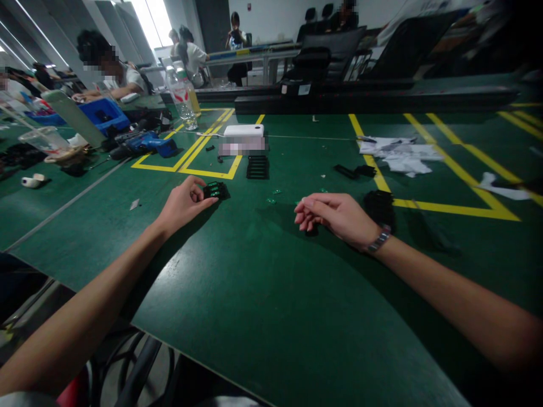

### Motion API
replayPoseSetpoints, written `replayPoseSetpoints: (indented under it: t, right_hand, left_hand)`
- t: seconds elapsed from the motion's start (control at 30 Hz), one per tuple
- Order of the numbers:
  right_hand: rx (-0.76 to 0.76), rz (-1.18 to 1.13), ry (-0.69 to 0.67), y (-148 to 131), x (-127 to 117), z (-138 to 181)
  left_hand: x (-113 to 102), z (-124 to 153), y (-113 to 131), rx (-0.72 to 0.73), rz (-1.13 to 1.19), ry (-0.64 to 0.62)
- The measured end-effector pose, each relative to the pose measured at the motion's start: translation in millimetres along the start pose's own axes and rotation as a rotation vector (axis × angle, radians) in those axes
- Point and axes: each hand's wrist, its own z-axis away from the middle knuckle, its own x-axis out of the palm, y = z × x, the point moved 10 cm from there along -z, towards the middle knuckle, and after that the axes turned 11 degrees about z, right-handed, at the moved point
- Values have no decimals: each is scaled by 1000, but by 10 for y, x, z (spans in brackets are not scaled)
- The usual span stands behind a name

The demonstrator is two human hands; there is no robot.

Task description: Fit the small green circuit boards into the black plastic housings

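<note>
The left hand (180,200) pinched a small black block (215,191) with green parts in it, thumb on the near side and fingers curled behind, the block low over the counter (254,294) or resting on it. The right hand (333,217) hung apart from it, fingers loosely curled and thumb close to the fingertips; whether they gripped anything could not be told. A watch or bracelet (379,238) circled that wrist.

Between the hands, a little beyond them, lay green bits (271,201). The step in hand seemed to be steadying the block while the right hand dealt with these bits; the next move would call for a fine fingertip grip and a steady left hand.

Just beside the right wrist stood a dark rack (379,208), and beyond the block lay another black rack (257,167). Farther out were a white box (244,131), crumpled paper (399,154) and a blue drill (146,144).
</note>
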Motion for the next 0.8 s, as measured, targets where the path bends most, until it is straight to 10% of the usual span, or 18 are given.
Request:
replayPoseSetpoints:
  t: [0.8]
  right_hand:
    - [15, 5, 5, 21, -5, 5]
  left_hand:
    - [-1, -6, 19, 9, -14, 6]
